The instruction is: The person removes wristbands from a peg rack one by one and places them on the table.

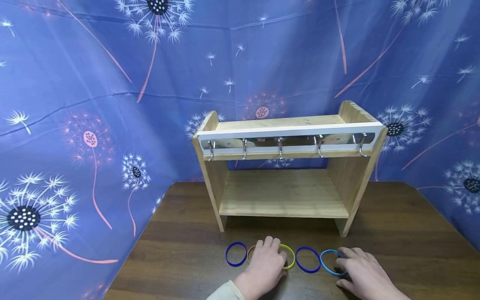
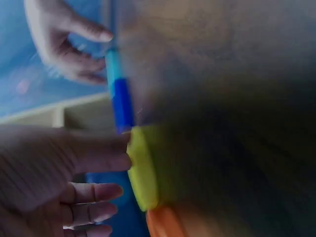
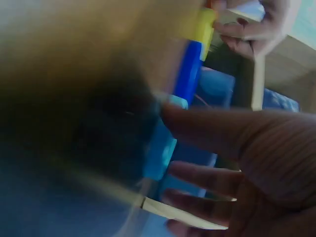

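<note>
Several coloured silicone wristbands lie flat in a row on the table: a dark blue wristband [image 1: 236,254] at the left end, an orange wristband [image 1: 250,253], a yellow wristband [image 1: 289,255], a second dark blue wristband [image 1: 308,260] and a light blue wristband [image 1: 330,261]. My left hand [image 1: 264,263] is over the orange and yellow ones and hides parts of both. Its thumb overlaps the yellow band in the left wrist view, other fingers loosely extended. At the row's right end, my right hand [image 1: 361,268] has relaxed, spread fingers at the light blue wristband's right edge.
Behind the row stands a wooden shelf [image 1: 285,193], its front rail carrying several metal hooks [image 1: 280,148]. Both sit on a brown wooden table [image 1: 172,241]. A blue dandelion-print cloth [image 1: 210,54] hangs at the back and sides.
</note>
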`<state>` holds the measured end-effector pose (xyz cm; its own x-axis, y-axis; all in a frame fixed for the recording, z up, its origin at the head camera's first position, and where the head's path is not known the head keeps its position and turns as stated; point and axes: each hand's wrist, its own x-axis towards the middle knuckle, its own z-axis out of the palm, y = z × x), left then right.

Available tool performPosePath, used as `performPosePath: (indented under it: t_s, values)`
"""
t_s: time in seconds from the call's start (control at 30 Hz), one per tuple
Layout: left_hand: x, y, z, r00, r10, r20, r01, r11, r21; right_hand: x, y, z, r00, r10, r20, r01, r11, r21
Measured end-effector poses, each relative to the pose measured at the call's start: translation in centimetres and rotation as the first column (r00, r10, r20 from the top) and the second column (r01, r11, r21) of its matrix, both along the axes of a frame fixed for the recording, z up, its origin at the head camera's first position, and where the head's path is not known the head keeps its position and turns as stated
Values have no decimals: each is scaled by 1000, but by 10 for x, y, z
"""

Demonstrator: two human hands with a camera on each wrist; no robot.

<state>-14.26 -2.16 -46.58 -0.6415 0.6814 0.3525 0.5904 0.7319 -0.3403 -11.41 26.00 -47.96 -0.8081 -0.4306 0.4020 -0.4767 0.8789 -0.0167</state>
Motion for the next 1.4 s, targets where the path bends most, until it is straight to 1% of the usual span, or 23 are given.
performPosePath:
  t_s: [0.1, 0.17, 0.23, 0.27, 0.3, 0.4, 0.43, 0.47, 0.5, 0.57, 0.63, 0.67, 0.7, 0.8, 0.87, 0.93, 1.0, 1.07, 1.1, 1.17, 1.27, 1.33, 1.4]
  values:
    - [1, 20, 1, 1000, 14, -22, -16, 995, -99, 0, 1, -8, 996, 57, -64, -56, 998, 6]
    - [3, 22, 14, 997, -16, -74, 14, 1000, -27, 1, 5, -4, 984, 94, -151, -98, 995, -21]
    - [5, 22, 40, 985, -61, -162, 83, 988, 133, 5, 8, 11, 980, 70, -188, -84, 994, -65]
    - [5, 21, 57, 969, -88, -230, 142, 963, 230, 8, 9, 23, 983, 38, -180, -57, 993, -100]
    - [3, 21, 75, 945, -108, -310, 211, 924, 320, 11, 9, 37, 984, -2, -179, -24, 989, -145]
    - [-13, 23, 130, 834, -103, -541, 412, 769, 489, 17, 3, 86, 963, -122, -239, 46, 952, -301]
    - [-20, 22, 144, 807, -80, -586, 443, 739, 508, 16, -4, 103, 947, -149, -286, 38, 932, -362]
    - [-27, 22, 156, 795, -52, -604, 440, 734, 517, 14, -11, 118, 922, -166, -350, 8, 912, -410]
    - [-33, 21, 164, 803, -24, -595, 409, 748, 522, 11, -19, 132, 889, -172, -425, -44, 891, -452]
    - [-45, 21, 168, 841, 5, -541, 319, 802, 504, 5, -35, 157, 806, -179, -565, -163, 850, -501]
    - [-52, 20, 160, 877, 4, -480, 243, 858, 452, -2, -55, 178, 728, -184, -661, -263, 815, -517]
    - [-54, 20, 153, 886, -8, -463, 230, 875, 426, -6, -66, 187, 691, -169, -703, -316, 804, -504]
    - [-54, 19, 145, 898, -31, -439, 231, 883, 410, -10, -77, 195, 666, -142, -733, -357, 801, -480]
    - [-45, 16, 116, 899, -81, -430, 277, 866, 416, -25, -114, 209, 595, -12, -804, -450, 824, -345]
    - [-31, 12, 92, 921, -96, -377, 265, 864, 428, -39, -139, 212, 568, 100, -817, -471, 854, -223]
    - [-16, 6, 63, 961, -81, -263, 183, 903, 389, -54, -158, 211, 588, 195, -785, -457, 881, -123]
    - [-4, 0, 35, 993, -51, -103, 77, 960, 270, -68, -171, 206, 619, 249, -745, -424, 904, -51]
    - [1, -6, 12, 999, -11, 35, 7, 993, 115, -78, -176, 200, 657, 271, -704, -391, 920, -11]
    - [2, -8, 3, 996, 2, 84, -7, 998, 56, -81, -177, 197, 672, 278, -686, -387, 922, -6]
    - [1, -11, -10, 991, -4, 136, 4, 1000, 7, -83, -175, 190, 680, 290, -673, -393, 920, 0]
    - [-2, -15, -15, 987, -45, 152, 39, 998, 45, -75, -170, 180, 695, 297, -655, -406, 914, -16]
    - [1, -19, -7, 986, -63, 154, 50, 995, 89, -66, -166, 172, 694, 294, -658, -414, 910, -31]
    - [7, -25, 10, 988, -76, 136, 55, 986, 156, -56, -159, 160, 696, 274, -663, -416, 907, -62]
